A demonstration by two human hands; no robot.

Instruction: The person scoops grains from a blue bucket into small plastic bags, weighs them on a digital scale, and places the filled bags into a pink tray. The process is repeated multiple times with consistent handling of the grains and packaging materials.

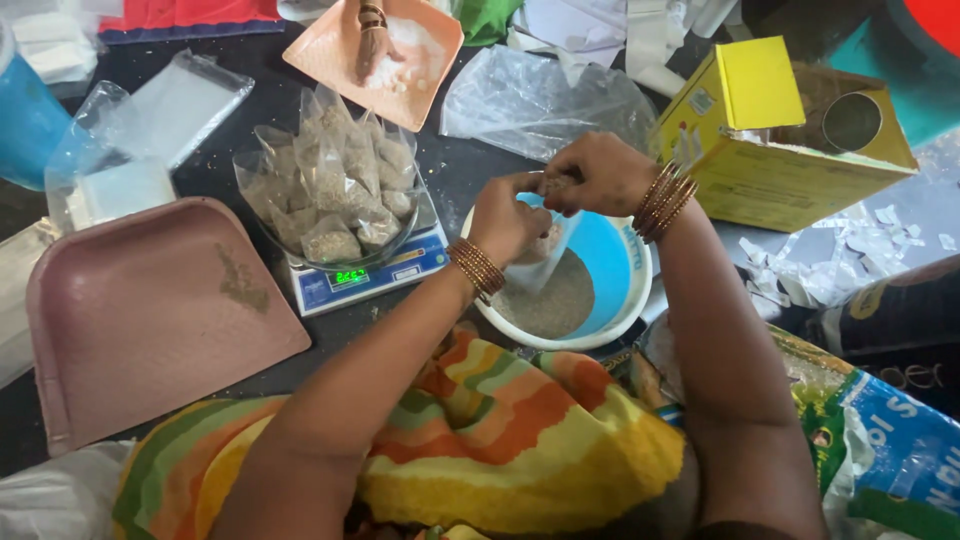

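Head view of a packing station. We see the left hand [508, 222] and the right hand [597, 174] meeting above a blue and white bowl [615, 270] that holds brownish grain and sits near the front edge of the dark counter [455, 170]. Both hands grasp a small clear pouch [545, 245], partly filled with the same grain: the left fingers pinch its upper edge, and the right fingers are clenched at its mouth, possibly over a pinch of grain, though we cannot tell for certain. The pouch hangs just over the bowl, touching neither rim as far as we can judge. Left of the bowl, a digital scale [385, 270] carries a clear dish [262, 225] heaped with filled pouches [340, 185]. A pink tray [150, 310] lies at the left front corner, an orange tray [330, 50] with a wooden scoop [373, 40] near the back edge, and a yellow carton [770, 150] at the right
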